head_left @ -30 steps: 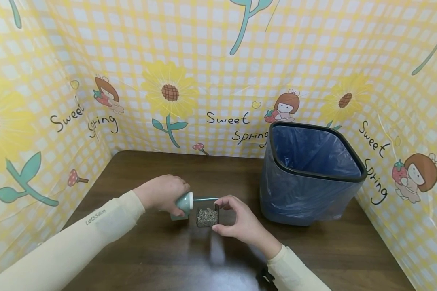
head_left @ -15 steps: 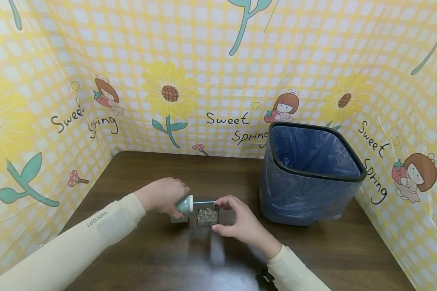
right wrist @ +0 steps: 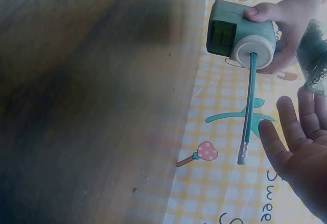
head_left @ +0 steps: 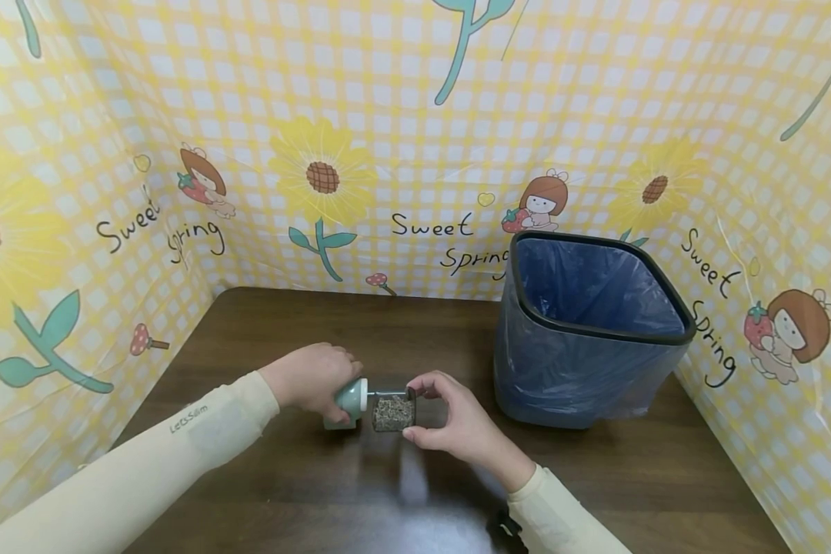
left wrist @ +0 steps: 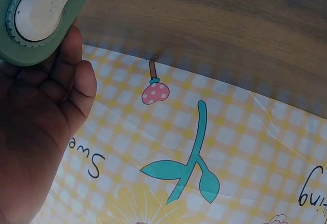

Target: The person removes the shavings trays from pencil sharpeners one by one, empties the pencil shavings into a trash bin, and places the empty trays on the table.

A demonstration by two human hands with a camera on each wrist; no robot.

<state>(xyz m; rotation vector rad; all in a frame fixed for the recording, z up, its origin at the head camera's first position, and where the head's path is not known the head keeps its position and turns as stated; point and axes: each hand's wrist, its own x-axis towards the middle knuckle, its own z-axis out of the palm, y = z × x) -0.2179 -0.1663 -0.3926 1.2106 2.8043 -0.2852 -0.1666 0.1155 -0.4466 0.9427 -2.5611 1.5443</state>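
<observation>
My left hand [head_left: 316,375] grips a green pencil sharpener [head_left: 350,400] with a white round front, held above the table. A teal pencil [right wrist: 250,101] sticks out of that front, its eraser end outward, as the right wrist view shows. In the left wrist view, a white crank handle [left wrist: 38,17] sits on the sharpener's green back. My right hand [head_left: 459,417] pinches a clear shavings container [head_left: 393,414] between thumb and fingers. Grey shavings fill much of it. The container is just right of the sharpener, apart from its body, and partly covers the pencil in the head view.
On the right of the brown table [head_left: 284,477] stands a bin [head_left: 561,377] lined with a blue translucent bag, its dark-rimmed mouth facing up. A yellow checked sheet [head_left: 415,154] encloses the table at the back and sides.
My left hand has lowered the sharpener slightly towards the near edge. The pencil has come down behind the container's top edge. The right hand and container have stayed put.
</observation>
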